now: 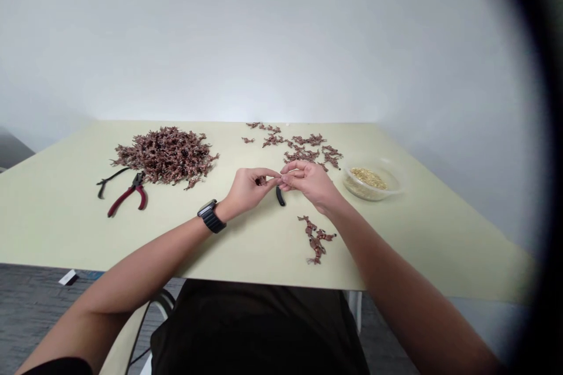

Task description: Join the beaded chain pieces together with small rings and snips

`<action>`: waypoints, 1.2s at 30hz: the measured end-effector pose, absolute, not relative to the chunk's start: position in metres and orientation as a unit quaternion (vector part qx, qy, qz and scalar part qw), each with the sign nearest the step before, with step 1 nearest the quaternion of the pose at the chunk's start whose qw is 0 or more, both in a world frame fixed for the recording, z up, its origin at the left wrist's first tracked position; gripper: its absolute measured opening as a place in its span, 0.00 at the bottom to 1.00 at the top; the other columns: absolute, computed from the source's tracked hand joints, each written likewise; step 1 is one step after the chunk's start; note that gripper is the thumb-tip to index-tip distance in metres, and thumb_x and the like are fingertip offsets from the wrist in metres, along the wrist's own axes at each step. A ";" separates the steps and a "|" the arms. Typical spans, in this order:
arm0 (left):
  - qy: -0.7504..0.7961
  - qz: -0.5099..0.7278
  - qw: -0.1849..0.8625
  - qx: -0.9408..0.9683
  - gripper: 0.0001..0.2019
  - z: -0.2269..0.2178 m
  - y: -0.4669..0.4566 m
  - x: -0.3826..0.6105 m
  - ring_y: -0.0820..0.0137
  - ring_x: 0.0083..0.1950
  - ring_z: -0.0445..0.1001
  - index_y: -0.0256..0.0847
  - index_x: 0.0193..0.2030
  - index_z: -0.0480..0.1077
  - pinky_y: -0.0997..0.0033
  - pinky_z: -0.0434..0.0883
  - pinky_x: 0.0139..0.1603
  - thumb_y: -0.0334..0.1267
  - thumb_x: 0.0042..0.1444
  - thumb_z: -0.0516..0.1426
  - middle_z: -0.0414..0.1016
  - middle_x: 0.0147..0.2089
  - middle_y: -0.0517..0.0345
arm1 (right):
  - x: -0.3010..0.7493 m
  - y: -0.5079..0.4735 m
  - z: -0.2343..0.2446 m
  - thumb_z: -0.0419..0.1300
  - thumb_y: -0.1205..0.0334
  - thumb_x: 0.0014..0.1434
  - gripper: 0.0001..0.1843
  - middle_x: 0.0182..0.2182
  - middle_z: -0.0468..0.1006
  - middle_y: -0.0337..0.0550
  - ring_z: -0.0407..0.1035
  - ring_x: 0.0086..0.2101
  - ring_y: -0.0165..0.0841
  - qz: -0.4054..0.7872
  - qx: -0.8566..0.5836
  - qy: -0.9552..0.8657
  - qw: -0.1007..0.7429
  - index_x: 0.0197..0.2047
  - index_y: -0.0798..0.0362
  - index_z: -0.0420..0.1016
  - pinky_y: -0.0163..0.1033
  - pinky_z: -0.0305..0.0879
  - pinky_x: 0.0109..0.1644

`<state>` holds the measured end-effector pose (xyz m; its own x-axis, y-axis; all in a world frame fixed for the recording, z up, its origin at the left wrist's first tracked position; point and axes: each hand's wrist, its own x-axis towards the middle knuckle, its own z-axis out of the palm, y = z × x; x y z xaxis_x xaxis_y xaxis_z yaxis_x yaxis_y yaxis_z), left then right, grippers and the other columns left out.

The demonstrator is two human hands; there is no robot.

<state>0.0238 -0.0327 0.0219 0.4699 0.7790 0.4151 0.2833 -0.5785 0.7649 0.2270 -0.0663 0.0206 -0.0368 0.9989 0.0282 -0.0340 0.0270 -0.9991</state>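
My left hand [250, 187], with a dark watch on its wrist, is closed around a small brown animal-shaped figure [261, 180], partly hidden by the fingers. My right hand [310, 183] is pinched, its fingertips meeting the left ones above the table; what lies between them is too small to make out. Beneath the fingertips a dark curved tool handle [280, 196] shows, the rest of it covered. A few similar brown figures [316, 240] lie near the right forearm, and several more [303, 152] are scattered behind the hands.
At the left rises a big pile of brown figures [169, 155]. Red-handled pliers [127, 193] and a thin black tool [108, 181] lie beside it. To the right stands a clear plastic bowl [394, 188] with small gold-coloured pieces [368, 178]. The pale table [65, 211] meets a wall.
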 end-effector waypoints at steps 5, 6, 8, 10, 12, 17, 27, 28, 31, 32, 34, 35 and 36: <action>0.323 0.397 0.319 0.798 0.16 0.021 -0.030 0.022 0.77 0.24 0.57 0.37 0.45 0.85 0.74 0.55 0.25 0.49 0.63 0.64 0.72 0.23 0.60 | 0.228 -0.065 0.015 0.78 0.51 0.51 0.20 0.33 0.86 0.52 0.81 0.33 0.37 0.569 -0.466 -0.478 0.480 0.39 0.56 0.81 0.42 0.80 0.43; 0.323 0.398 0.316 0.798 0.16 0.021 -0.029 0.022 0.77 0.24 0.58 0.37 0.44 0.85 0.74 0.56 0.26 0.49 0.63 0.64 0.73 0.24 0.59 | 0.228 -0.065 0.015 0.78 0.51 0.52 0.20 0.33 0.86 0.53 0.82 0.33 0.37 0.578 -0.466 -0.475 0.473 0.39 0.57 0.82 0.42 0.81 0.43; 0.326 0.399 0.309 0.799 0.16 0.020 -0.029 0.022 0.77 0.24 0.59 0.36 0.44 0.85 0.74 0.56 0.26 0.48 0.64 0.64 0.74 0.24 0.58 | 0.229 -0.066 0.018 0.77 0.52 0.54 0.18 0.34 0.86 0.54 0.81 0.33 0.36 0.583 -0.475 -0.473 0.460 0.39 0.58 0.82 0.40 0.80 0.41; 0.328 0.399 0.307 0.800 0.15 0.018 -0.029 0.022 0.76 0.24 0.59 0.37 0.44 0.85 0.74 0.56 0.26 0.47 0.64 0.64 0.74 0.24 0.58 | 0.230 -0.067 0.020 0.76 0.55 0.56 0.16 0.34 0.86 0.55 0.81 0.32 0.35 0.577 -0.487 -0.478 0.449 0.39 0.58 0.82 0.38 0.79 0.39; 0.328 0.395 0.305 0.802 0.15 0.017 -0.030 0.022 0.76 0.25 0.59 0.37 0.44 0.85 0.74 0.57 0.27 0.47 0.64 0.63 0.75 0.25 0.58 | 0.231 -0.068 0.023 0.75 0.57 0.57 0.13 0.34 0.86 0.54 0.80 0.31 0.34 0.566 -0.498 -0.489 0.439 0.38 0.58 0.82 0.37 0.79 0.37; 0.337 0.378 0.302 0.808 0.14 0.018 -0.031 0.023 0.76 0.26 0.59 0.39 0.43 0.83 0.73 0.57 0.29 0.48 0.65 0.63 0.72 0.25 0.60 | 0.232 -0.068 0.026 0.71 0.58 0.62 0.10 0.32 0.85 0.51 0.78 0.29 0.32 0.545 -0.513 -0.521 0.412 0.37 0.57 0.81 0.37 0.78 0.36; 0.284 0.291 0.779 0.478 0.14 0.023 -0.021 0.024 0.75 0.31 0.65 0.37 0.54 0.70 0.74 0.65 0.31 0.30 0.61 0.58 0.68 0.36 0.58 | 0.235 -0.063 0.023 0.66 0.57 0.66 0.11 0.33 0.83 0.48 0.75 0.29 0.30 0.502 -0.525 -0.526 0.442 0.35 0.55 0.79 0.36 0.76 0.36; 0.271 0.278 0.797 0.463 0.12 0.023 -0.020 0.024 0.74 0.33 0.68 0.36 0.53 0.71 0.73 0.67 0.33 0.30 0.63 0.57 0.70 0.37 0.56 | 0.234 -0.063 0.024 0.66 0.57 0.66 0.10 0.33 0.84 0.48 0.75 0.29 0.30 0.502 -0.523 -0.528 0.442 0.35 0.54 0.79 0.36 0.76 0.36; 0.251 0.261 0.793 0.490 0.13 0.020 -0.019 0.022 0.71 0.39 0.75 0.33 0.55 0.72 0.71 0.73 0.40 0.38 0.70 0.56 0.75 0.44 0.48 | 0.232 -0.064 0.025 0.67 0.57 0.65 0.09 0.34 0.84 0.48 0.75 0.31 0.31 0.499 -0.520 -0.537 0.439 0.38 0.54 0.78 0.36 0.77 0.35; 0.248 0.253 0.786 0.506 0.15 0.019 -0.018 0.021 0.70 0.40 0.77 0.34 0.57 0.72 0.69 0.74 0.42 0.41 0.72 0.55 0.76 0.47 0.45 | 0.231 -0.065 0.026 0.67 0.57 0.64 0.09 0.34 0.84 0.48 0.75 0.32 0.32 0.495 -0.519 -0.541 0.439 0.38 0.54 0.78 0.36 0.77 0.34; 0.247 0.241 0.770 0.537 0.18 0.016 -0.017 0.020 0.69 0.40 0.79 0.35 0.61 0.70 0.68 0.75 0.41 0.46 0.73 0.54 0.77 0.52 0.41 | 0.231 -0.065 0.026 0.67 0.56 0.64 0.09 0.34 0.84 0.48 0.75 0.32 0.32 0.484 -0.519 -0.547 0.444 0.39 0.53 0.78 0.36 0.76 0.33; 0.248 0.241 0.762 0.547 0.18 0.014 -0.016 0.019 0.70 0.38 0.79 0.35 0.62 0.70 0.69 0.75 0.39 0.46 0.73 0.55 0.78 0.53 0.41 | 0.231 -0.065 0.026 0.67 0.55 0.64 0.09 0.34 0.84 0.47 0.75 0.32 0.32 0.477 -0.519 -0.550 0.448 0.39 0.53 0.78 0.35 0.76 0.33; 0.251 0.245 0.755 0.554 0.18 0.012 -0.014 0.019 0.72 0.37 0.79 0.35 0.61 0.70 0.71 0.75 0.38 0.44 0.72 0.56 0.78 0.52 0.42 | 0.231 -0.066 0.026 0.67 0.55 0.64 0.10 0.34 0.83 0.47 0.75 0.32 0.32 0.470 -0.519 -0.552 0.452 0.38 0.53 0.78 0.35 0.75 0.32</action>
